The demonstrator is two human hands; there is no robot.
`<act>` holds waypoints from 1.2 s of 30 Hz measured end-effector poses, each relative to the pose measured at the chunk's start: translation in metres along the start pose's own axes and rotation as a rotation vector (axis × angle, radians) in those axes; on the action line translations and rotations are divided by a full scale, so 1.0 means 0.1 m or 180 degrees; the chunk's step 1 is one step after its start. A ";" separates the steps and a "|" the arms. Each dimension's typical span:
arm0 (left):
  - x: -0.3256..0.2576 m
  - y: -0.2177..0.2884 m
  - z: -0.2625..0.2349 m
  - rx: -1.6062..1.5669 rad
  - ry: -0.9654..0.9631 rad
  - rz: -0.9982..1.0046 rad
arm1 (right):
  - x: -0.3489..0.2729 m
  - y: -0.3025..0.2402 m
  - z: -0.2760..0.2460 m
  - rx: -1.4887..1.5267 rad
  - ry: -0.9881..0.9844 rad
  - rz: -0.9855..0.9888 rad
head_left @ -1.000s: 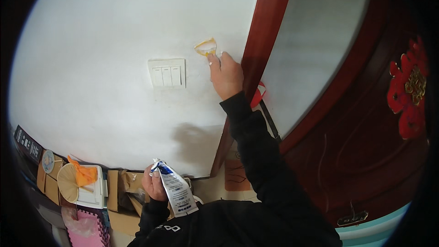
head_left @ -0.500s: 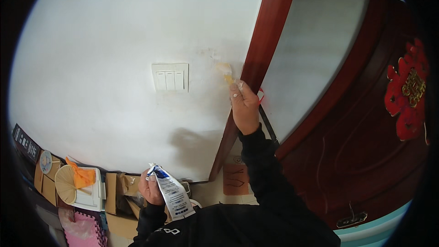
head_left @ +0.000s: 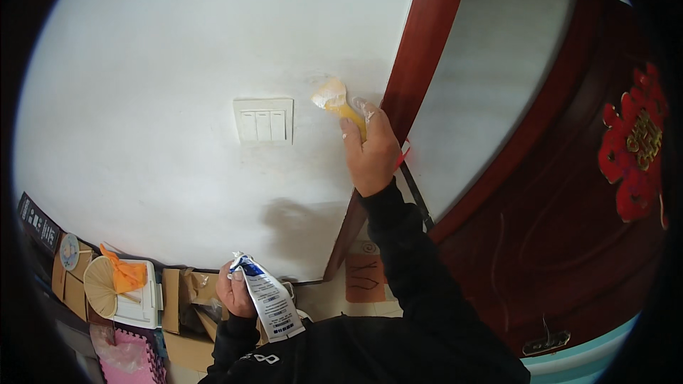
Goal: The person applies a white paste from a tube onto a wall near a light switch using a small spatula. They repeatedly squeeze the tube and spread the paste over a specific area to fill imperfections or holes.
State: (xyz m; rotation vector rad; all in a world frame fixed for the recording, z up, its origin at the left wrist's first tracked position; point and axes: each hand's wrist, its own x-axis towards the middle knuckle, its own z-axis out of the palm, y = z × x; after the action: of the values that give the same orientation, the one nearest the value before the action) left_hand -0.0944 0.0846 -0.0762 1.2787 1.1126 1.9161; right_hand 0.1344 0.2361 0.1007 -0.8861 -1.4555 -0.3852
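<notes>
My right hand point(head_left: 373, 149) is closed round the handle of a yellow putty knife point(head_left: 331, 97) with white paste on its blade. The blade is against or very near the white wall point(head_left: 163, 64), between the light switch point(head_left: 263, 122) and the red-brown door frame point(head_left: 420, 50). White smears show on my right fingers. Lower down, my left hand point(head_left: 236, 291) grips the upper end of a white and blue squeeze tube point(head_left: 272, 302), which hangs slanting in front of my dark top. Greyish marks show on the wall just above the blade.
A dark red door point(head_left: 555, 242) with a red paper decoration point(head_left: 634, 142) stands to the right. Along the wall's foot at lower left are a cardboard box point(head_left: 186, 348), a round fan point(head_left: 102, 286), an orange cloth point(head_left: 124, 272) and a pink foam mat point(head_left: 128, 363).
My right hand has turned and moved slightly left, taking the putty knife left and up the wall. More of the blade shows. My left hand and the tube have hardly moved.
</notes>
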 end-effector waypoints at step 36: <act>-0.02 0.05 0.01 -0.0138 -0.0107 -0.0102 | -0.24 0.11 0.11 -0.0250 -0.0187 -0.0495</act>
State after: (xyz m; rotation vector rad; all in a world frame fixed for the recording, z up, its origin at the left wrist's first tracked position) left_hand -0.0927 0.0808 -0.0723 1.2577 1.0627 1.8783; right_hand 0.1317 0.2447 0.0731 -0.8549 -1.5777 -0.5391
